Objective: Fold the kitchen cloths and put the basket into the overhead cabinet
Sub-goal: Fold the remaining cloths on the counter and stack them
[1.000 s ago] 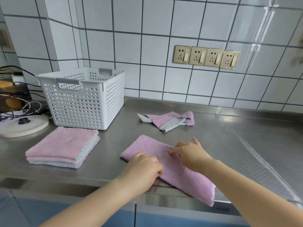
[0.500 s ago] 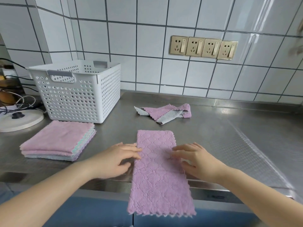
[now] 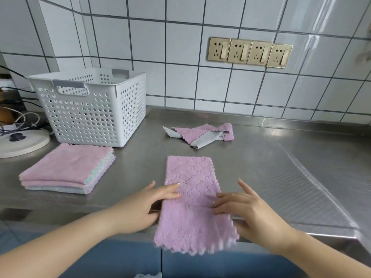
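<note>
A purple cloth (image 3: 190,177), folded into a long strip, lies on the steel counter (image 3: 271,167) with its blurred near end past the front edge. My left hand (image 3: 144,205) holds its left edge, fingers on top. At the right edge my right hand (image 3: 251,213) has its fingertips on the cloth and its lower fingers under it. A crumpled purple and grey cloth (image 3: 202,133) lies farther back. A stack of folded cloths (image 3: 66,167) sits at the left, in front of the white perforated basket (image 3: 94,109). No overhead cabinet is in view.
A round white appliance base (image 3: 22,141) with cables sits left of the basket. A row of wall sockets (image 3: 250,52) is set in the tiled wall. Blue cabinet fronts (image 3: 124,257) run below the counter edge.
The cloth was turned from slanting to lengthwise away from me, with its near end over the counter edge. Both hands shifted to its side edges, and the near end has risen a little.
</note>
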Demonstrator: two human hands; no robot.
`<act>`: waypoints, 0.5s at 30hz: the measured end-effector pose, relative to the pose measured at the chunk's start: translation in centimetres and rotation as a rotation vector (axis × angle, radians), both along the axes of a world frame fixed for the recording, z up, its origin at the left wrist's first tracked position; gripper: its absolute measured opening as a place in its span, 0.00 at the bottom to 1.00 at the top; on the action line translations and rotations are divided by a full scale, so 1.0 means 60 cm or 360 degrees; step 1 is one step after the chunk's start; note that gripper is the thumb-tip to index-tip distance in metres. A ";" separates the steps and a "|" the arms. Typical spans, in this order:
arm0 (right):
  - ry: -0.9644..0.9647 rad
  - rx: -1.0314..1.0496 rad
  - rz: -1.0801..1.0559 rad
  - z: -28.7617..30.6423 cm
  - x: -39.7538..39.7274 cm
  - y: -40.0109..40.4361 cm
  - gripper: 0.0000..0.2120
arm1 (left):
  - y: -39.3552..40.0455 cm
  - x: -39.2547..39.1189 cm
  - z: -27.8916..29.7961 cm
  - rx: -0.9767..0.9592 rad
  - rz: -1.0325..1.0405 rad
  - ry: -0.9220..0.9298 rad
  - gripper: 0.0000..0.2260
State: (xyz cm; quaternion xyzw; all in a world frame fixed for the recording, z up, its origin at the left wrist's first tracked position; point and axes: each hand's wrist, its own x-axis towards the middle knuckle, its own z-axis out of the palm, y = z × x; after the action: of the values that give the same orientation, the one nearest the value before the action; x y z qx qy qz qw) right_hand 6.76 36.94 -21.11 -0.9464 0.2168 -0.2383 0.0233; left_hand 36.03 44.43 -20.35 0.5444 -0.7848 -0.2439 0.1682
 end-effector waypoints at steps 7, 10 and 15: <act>-0.0844 0.0901 -0.0609 0.056 0.083 -0.045 0.19 | -0.075 -0.005 0.016 -0.0164 0.0570 0.0942 0.17; -0.0866 0.1089 -0.0799 0.060 0.117 -0.090 0.18 | -0.115 -0.010 0.013 -0.0085 0.0755 0.1187 0.32; -0.0526 0.1241 -0.1041 0.050 0.143 -0.144 0.18 | -0.161 -0.019 0.011 0.0063 0.0953 0.1096 0.36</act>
State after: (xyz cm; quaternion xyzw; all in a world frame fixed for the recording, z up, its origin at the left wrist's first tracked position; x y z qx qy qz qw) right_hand 15.35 28.32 -18.11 -0.7003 0.5663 -0.2808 0.3316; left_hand 34.90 34.76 -19.67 0.6375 -0.4863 -0.3664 0.4720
